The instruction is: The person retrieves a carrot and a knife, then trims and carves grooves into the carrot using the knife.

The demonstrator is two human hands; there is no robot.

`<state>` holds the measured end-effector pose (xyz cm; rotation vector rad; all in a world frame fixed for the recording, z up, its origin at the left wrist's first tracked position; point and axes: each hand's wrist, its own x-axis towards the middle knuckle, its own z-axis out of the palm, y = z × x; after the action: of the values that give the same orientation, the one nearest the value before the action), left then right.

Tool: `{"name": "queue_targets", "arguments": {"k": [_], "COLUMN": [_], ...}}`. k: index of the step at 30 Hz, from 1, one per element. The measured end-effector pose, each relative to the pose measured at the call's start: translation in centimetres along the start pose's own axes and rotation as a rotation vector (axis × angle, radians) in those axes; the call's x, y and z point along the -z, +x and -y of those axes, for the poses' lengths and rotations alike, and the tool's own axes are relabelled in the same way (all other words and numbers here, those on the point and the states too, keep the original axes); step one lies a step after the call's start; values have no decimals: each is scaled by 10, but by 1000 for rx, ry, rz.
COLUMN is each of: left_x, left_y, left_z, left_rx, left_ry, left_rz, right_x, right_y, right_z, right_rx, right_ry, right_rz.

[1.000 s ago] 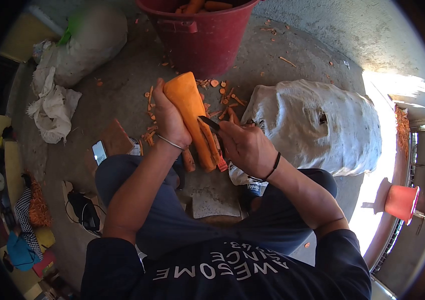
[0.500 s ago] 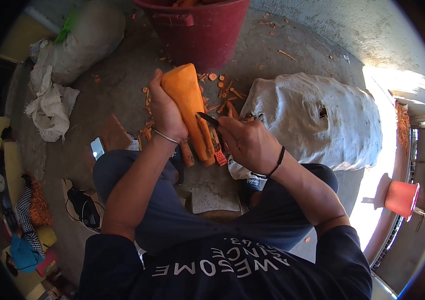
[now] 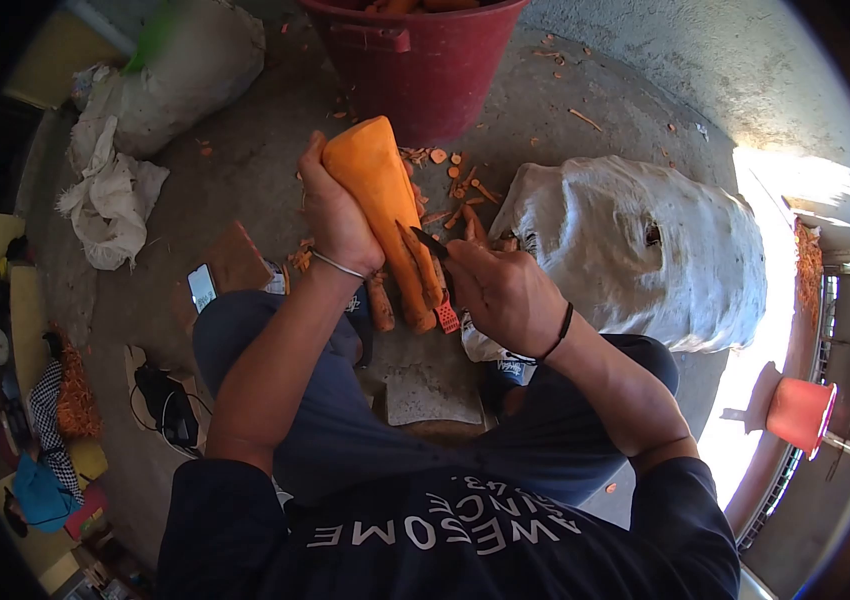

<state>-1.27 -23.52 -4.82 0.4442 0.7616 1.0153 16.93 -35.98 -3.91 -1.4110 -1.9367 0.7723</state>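
A large, thick orange carrot (image 3: 373, 180), split into prongs at its lower end, is held by my left hand (image 3: 342, 222), with the palm against its left side. My right hand (image 3: 505, 290) is closed around a knife (image 3: 432, 242), whose dark blade touches or nearly touches the carrot's right side where the prongs part. The knife's handle is mostly hidden in my fingers. Just below the blade, a red perforated piece (image 3: 447, 315) shows beside the prongs. Behind them a smaller carrot (image 3: 380, 305) points downward.
A dark red tub (image 3: 425, 85) holding carrots stands ahead, with peelings and slices (image 3: 460, 180) on the floor. A white sack (image 3: 645, 250) lies right; another (image 3: 190, 80) is at upper left. A phone (image 3: 202, 287) lies left of my knee. A red bucket (image 3: 798, 412) is far right.
The view has shifted slightly. The knife blade has moved a little along the carrot's split side. Both hands keep their holds.
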Motion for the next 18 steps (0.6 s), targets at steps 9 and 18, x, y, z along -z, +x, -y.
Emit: {"name": "queue_targets", "arguments": {"k": [9, 18], "left_x": [4, 7], "left_y": [2, 7], "left_z": [-1, 13], "left_rx": [86, 5], "left_ry": [67, -26], "left_rz": [95, 108], "right_x": [21, 14], "right_y": [-3, -5], "right_z": [7, 1], "right_rx": [13, -3], "right_ry": [-55, -7], "right_rz": [84, 27]}}
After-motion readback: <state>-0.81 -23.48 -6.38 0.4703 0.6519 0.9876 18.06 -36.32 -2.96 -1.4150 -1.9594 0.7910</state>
